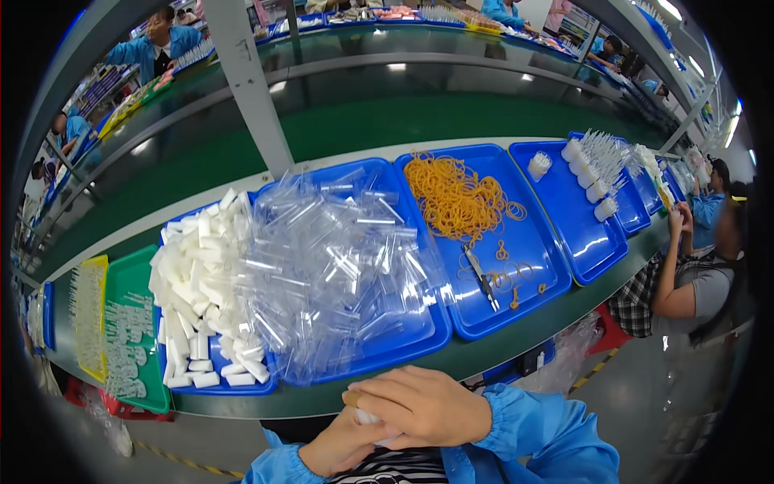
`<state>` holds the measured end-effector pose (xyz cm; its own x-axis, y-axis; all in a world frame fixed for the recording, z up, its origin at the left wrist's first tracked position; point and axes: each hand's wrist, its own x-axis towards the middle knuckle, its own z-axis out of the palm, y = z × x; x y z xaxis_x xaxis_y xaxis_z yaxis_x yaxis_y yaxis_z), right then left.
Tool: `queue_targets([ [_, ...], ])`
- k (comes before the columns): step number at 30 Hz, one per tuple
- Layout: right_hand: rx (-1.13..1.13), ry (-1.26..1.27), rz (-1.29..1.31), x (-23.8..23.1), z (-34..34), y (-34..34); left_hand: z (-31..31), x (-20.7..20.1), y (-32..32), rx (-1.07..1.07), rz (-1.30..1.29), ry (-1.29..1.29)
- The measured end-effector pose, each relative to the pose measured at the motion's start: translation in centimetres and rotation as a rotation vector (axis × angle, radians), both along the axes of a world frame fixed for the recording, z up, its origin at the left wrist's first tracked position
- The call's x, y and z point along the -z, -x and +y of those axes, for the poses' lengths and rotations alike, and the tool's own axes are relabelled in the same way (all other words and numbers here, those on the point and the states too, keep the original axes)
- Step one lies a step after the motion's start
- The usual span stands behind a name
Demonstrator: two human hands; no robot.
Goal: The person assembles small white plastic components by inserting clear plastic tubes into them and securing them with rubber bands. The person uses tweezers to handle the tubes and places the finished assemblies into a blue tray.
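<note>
My two hands are together in front of my body, just off the table's near edge. My left hand (pixel 343 444) is closed from below around a small white piece (pixel 368 417), of which only a little shows between my fingers. Over it lies my right hand (pixel 431 405), fingers bent across the same piece. A tan tip, perhaps a finger cot, shows at the end of a right finger. Nearest ahead are a blue tray (pixel 435 335) heaped with clear plastic tubes (pixel 330 258) and a blue tray of white foam-like pieces (pixel 197 270).
A blue tray (pixel 532 266) holds orange rubber bands (pixel 459 194) and tweezers (pixel 482 278). Trays with white bristly parts (pixel 597 169) stand farther right. At left are green (pixel 133 266) and yellow trays. A metal post (pixel 250 89) rises behind. Another person (pixel 685 274) sits at right.
</note>
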<state>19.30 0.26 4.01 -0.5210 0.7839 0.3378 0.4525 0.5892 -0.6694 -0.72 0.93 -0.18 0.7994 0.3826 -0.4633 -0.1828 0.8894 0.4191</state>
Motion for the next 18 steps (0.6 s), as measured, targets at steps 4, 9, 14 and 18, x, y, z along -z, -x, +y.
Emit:
queue_targets([
  [4, 0.021, -0.052, 0.040, 0.3, 0.2, -0.1, 0.2, -0.3, -0.7, 0.003, -0.113, 0.104],
  [9, -0.026, 0.081, 0.082, -0.8, 2.0, -1.7, 1.0, -0.2, -1.2, -0.018, -0.149, -0.056],
  [14, 0.475, -0.138, -0.031, -0.1, 9.6, -10.3, 1.3, -2.4, -1.8, -0.015, 0.146, -0.197],
  [18, 0.864, -0.361, -0.349, 2.8, 14.0, -16.1, 1.7, -2.7, -1.8, 0.019, 0.216, -0.289],
])
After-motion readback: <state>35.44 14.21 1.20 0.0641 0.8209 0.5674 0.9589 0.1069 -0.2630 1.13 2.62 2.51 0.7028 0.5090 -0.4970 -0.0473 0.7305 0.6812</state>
